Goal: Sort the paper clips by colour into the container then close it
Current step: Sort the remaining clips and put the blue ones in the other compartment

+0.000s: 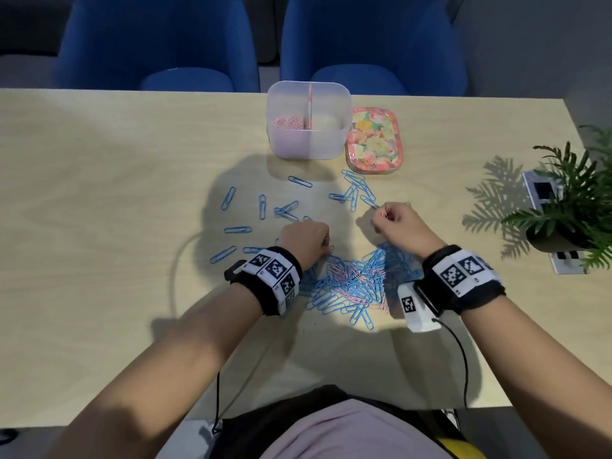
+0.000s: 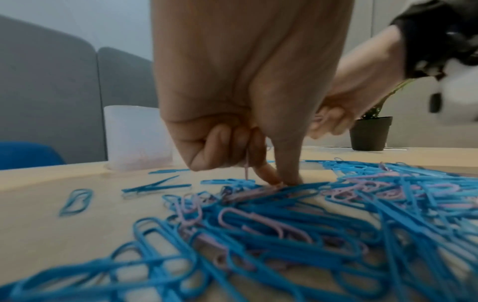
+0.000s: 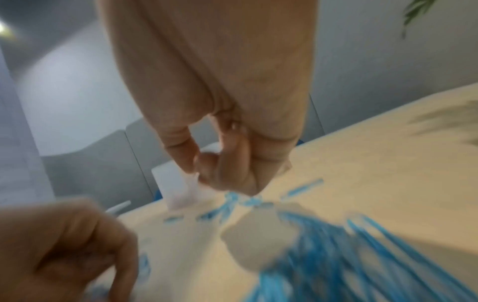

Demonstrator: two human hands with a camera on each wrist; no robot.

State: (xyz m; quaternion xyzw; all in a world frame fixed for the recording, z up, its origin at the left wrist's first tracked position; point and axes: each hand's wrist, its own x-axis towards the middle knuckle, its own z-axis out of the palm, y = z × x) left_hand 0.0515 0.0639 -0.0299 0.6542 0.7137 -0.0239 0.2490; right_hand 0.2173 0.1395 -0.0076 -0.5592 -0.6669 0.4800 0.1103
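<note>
Left hand (image 2: pixel 232 106) at far-left edge of mixed clip heap (image 1: pixel 351 283): thumb, forefinger pressed together, pinching pink clip (image 2: pixel 254 193) lying flat, long axis running left-right; other fingers curled round a pink clip already gathered.

Right hand (image 1: pixel 397 223) curled, pinching pink clips.

Container (image 1: pixel 309 122) at 12 o'clock from the hands, pink in left compartment, well apart.

Lid (image 1: pixel 374 142) beside it.

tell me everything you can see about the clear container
The container is a translucent, plastic-looking square tub with rounded corners, standing upright and open near the table's far edge. A pink divider splits it in two: pink clips lie in the left half; the right looks empty. Its floral lid lies right beside it. Neither hand touches it.
</note>
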